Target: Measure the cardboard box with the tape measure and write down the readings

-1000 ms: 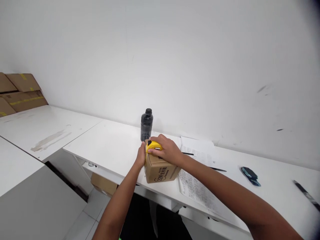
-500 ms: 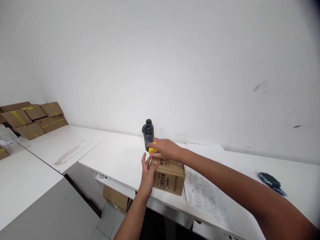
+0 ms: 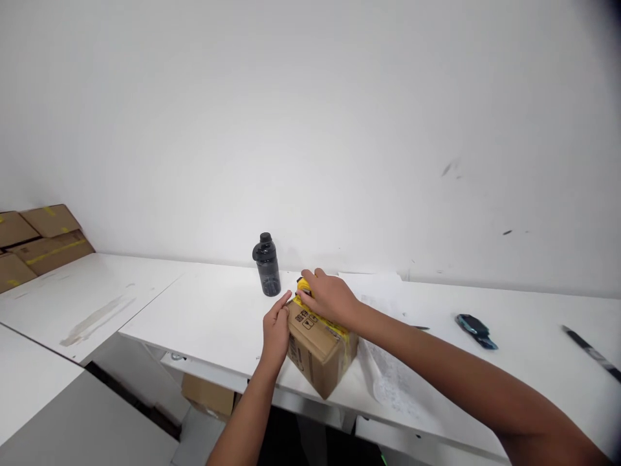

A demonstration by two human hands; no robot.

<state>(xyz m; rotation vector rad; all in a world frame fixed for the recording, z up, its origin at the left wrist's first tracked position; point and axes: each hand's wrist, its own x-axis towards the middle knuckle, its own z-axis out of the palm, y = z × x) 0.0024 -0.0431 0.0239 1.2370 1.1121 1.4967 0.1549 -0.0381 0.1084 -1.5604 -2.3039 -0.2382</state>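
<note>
Carton (image 3: 317, 346), on counter (image 3: 208, 304), held at one edge by left fingers (image 3: 279, 307); yellow tape measure (image 3: 303, 285) gripped in right fingers (image 3: 307, 300); dark bottle (image 3: 268, 268) upright nearby.

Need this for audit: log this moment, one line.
Left hand: against cardboard box; Right hand: holding yellow tape measure; Black bottle: upright

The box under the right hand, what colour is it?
Brown box with dark printing, best seen in the head view.

Our right hand (image 3: 334, 299) partly hides a rounded yellow plastic tool (image 3: 304, 285); near the front edge of the white surface (image 3: 204, 304), we cannot read the blurred white paper (image 3: 396, 387).
</note>
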